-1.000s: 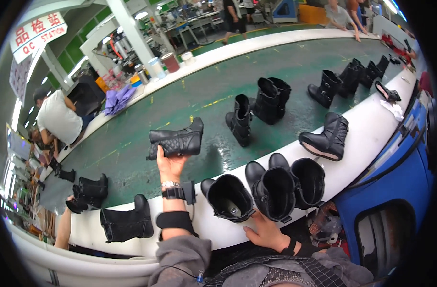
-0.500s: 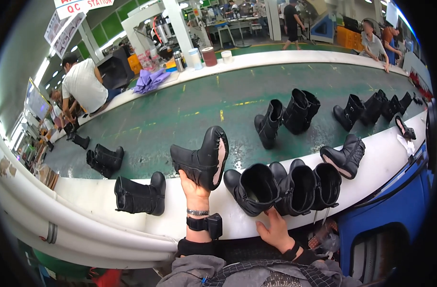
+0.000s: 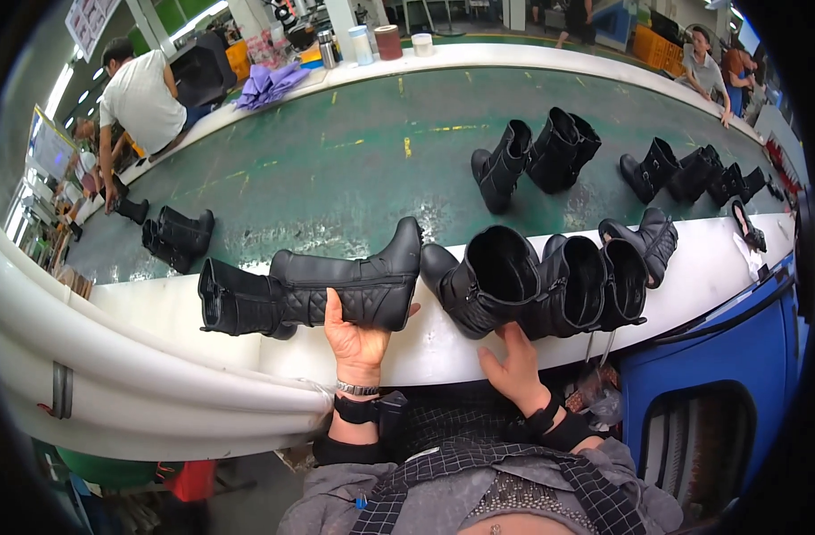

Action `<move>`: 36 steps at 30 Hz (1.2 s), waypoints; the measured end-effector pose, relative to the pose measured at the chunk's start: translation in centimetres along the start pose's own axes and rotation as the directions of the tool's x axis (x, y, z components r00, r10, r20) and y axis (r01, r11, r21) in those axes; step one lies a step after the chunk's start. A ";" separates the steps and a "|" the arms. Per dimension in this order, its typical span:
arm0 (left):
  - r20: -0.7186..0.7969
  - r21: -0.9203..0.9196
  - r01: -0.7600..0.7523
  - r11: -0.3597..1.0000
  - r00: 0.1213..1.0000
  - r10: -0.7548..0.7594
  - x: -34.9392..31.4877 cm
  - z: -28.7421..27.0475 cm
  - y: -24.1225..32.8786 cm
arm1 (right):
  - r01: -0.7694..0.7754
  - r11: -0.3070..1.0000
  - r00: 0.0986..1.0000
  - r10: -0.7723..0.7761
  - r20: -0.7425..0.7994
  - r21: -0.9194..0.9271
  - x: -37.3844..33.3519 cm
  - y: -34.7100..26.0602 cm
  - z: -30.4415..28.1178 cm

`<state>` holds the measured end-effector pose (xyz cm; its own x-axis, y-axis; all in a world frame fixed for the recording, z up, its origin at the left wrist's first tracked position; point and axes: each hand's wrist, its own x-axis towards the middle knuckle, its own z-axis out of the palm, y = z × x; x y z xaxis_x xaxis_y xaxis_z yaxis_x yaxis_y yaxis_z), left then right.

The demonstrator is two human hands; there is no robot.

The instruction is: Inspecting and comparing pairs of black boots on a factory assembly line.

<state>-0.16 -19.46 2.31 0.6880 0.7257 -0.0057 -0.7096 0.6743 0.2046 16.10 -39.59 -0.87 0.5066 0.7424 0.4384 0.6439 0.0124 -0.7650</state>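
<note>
The left hand [image 3: 358, 343] grips 1 black boot [image 3: 354, 276] over the near ledge [image 3: 425, 357]; the right hand [image 3: 517, 367] touches 1 of 3 upright boots [image 3: 479, 290], its fingers' grip unclear. The far ledge [image 3: 479, 55] bears 4 cylindrical containers [image 3: 388, 43], contents hidden.

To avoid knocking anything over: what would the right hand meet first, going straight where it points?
The right hand would probably meet the upright black boot just ahead first; whether they touch now is unclear.

Wears gry slvs [image 3: 336, 492], blk wristbands [image 3: 543, 415], slvr bracelet [image 3: 357, 389].
</note>
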 end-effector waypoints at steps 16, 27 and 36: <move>-0.021 0.257 -0.307 0.916 0.946 0.322 -1.7 -0.6 -0.6 | -0.008 0.999 1.000 0.007 -0.008 -0.033 -0.4 0.3 0.3; -0.074 0.291 -0.224 0.930 0.964 0.256 -0.7 0.0 -1.3 | -0.007 0.999 1.000 0.007 0.004 -0.039 -0.2 0.2 0.1; -0.093 0.350 -0.227 0.909 0.957 0.274 0.1 0.4 -2.0 | 0.015 1.000 1.000 -0.015 0.009 -0.021 -0.3 0.4 -0.1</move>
<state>1.38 -20.81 2.25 0.4495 0.8923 -0.0406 -0.7476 0.4007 0.5296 16.27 -39.88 -1.24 0.4914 0.7483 0.4457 0.6635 0.0099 -0.7481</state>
